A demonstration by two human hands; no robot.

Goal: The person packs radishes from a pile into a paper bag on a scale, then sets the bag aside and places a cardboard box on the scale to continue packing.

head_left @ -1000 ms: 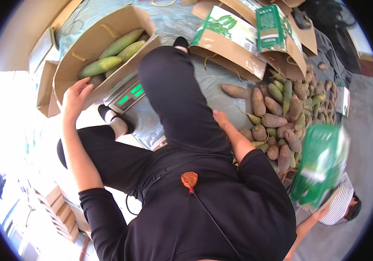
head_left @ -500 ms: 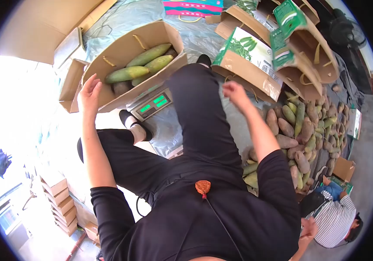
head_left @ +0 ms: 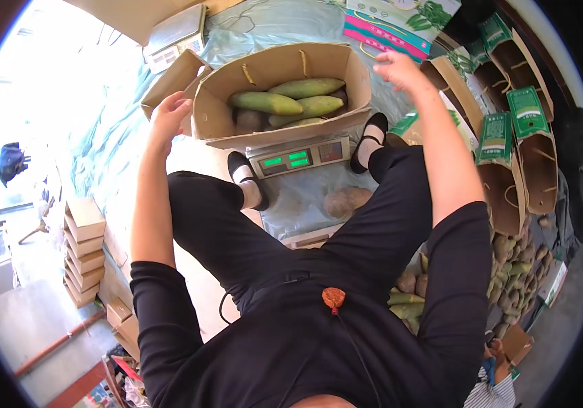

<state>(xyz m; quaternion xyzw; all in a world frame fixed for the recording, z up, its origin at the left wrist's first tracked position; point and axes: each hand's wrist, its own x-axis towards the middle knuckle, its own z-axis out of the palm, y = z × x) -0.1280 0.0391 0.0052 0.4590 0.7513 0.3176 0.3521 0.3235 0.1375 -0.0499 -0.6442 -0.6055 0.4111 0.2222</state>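
An open cardboard box [head_left: 285, 138] with cord handles sits on a digital scale [head_left: 300, 158] with a lit green display. Long green radishes [head_left: 265, 103] lie inside it, beside some brownish roots [head_left: 251, 122]. At the box's left end is my left hand [head_left: 170, 117], open, its fingers loosely bent near the wall and a side flap [head_left: 176, 80]. My right hand [head_left: 399, 71] hovers open past the box's right end, fingers apart and holding nothing. Between my feet and knees, a brown root [head_left: 346, 202] rests on the plastic sheeting.
A pink and blue box [head_left: 383, 34] stands behind to the right. Several open green-and-white cartons [head_left: 495, 139] line the right side, with a heap of roots [head_left: 519, 272] below them. Stacked cardboard boxes [head_left: 84, 255] are at left; another scale [head_left: 176, 34] stands behind. Part of a person [head_left: 495, 381] shows lower right.
My view has turned right, so the box sits more centrally. My right hand has moved forward from beside my knee to the box's right end. My left hand stays by its left end.
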